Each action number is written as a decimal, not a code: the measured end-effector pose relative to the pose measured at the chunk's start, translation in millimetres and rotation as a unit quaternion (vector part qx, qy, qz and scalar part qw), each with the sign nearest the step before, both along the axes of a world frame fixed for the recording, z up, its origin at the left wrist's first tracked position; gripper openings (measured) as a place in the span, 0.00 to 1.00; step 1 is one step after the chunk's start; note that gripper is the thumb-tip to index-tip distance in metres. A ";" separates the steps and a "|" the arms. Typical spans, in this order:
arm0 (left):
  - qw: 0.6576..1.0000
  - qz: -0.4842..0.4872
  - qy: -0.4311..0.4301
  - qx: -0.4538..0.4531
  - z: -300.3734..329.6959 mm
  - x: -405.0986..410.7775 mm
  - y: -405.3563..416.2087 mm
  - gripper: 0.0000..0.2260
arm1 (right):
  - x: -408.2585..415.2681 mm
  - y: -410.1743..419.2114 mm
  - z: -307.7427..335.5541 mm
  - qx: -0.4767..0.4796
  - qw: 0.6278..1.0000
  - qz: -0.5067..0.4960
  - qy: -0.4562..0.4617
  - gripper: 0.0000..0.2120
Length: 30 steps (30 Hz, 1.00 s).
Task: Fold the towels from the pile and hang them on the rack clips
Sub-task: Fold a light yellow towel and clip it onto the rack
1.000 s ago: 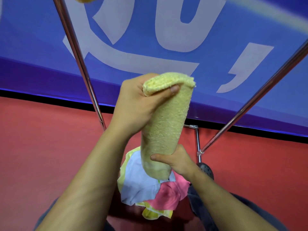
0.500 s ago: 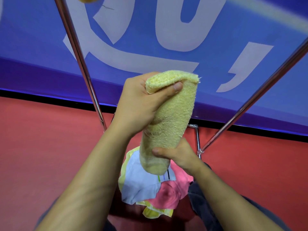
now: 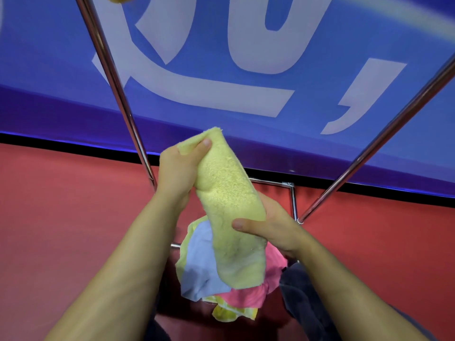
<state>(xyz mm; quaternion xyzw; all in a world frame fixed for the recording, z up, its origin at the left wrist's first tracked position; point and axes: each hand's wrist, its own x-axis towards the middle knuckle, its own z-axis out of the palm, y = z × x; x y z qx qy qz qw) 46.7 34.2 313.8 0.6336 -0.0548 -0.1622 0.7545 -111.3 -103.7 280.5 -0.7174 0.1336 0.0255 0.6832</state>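
Lowered since before, the folded yellow towel [image 3: 229, 205] slants between both hands: left hand [image 3: 181, 173] pinches its top end, right hand [image 3: 268, 227] clasps its lower half above the towel pile [image 3: 209, 274].

Bright, even indoor light, wide-angle view
Straight chrome rack poles [image 3: 115, 89] splay outward; a blurred pale streak [image 3: 394, 13] smears the top right corner

Bare forearms [image 3: 128, 262], dark trousers [image 3: 302, 286].
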 end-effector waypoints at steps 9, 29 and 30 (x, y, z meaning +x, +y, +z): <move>0.986 -0.026 0.155 0.063 -61.9 6.6 -5.0 0.07 | -2.4 -6.5 13.3 -0.014 0.998 0.016 -0.053 0.41; 0.904 -0.411 0.116 -0.020 -20.0 -49.4 -13.3 0.35 | -6.1 -27.1 25.7 0.287 0.947 -0.101 -0.101 0.30; 0.903 -0.414 0.111 -0.026 -22.7 -50.2 -12.9 0.36 | -6.2 -27.3 25.6 0.285 0.948 -0.102 -0.100 0.31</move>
